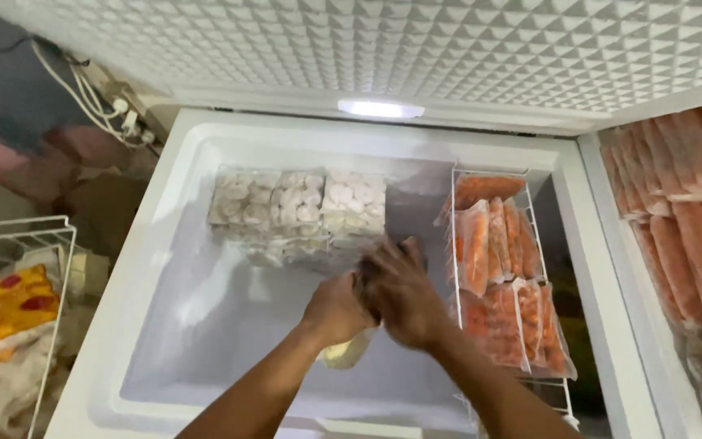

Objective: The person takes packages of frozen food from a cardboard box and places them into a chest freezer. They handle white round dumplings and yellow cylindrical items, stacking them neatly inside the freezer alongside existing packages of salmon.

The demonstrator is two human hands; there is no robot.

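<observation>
Head view shows our left hand (336, 309) and right hand (400, 294) pressed together around a pale, soft bag (348, 351), held over the open freezer (164, 244). Our right fingers are spread over something dark we cannot make out. We think the bag could slip, because frozen plastic is slick and only its floppy bottom end hangs free. It might drop onto the frosty white floor. Lumpy clear bags of pale round pieces (298, 207) sit stacked at the back. Shiny orange packs (497, 260) stand in a thin wire basket (453, 236) just beside our hands, so a sleeve or finger could snag there
</observation>
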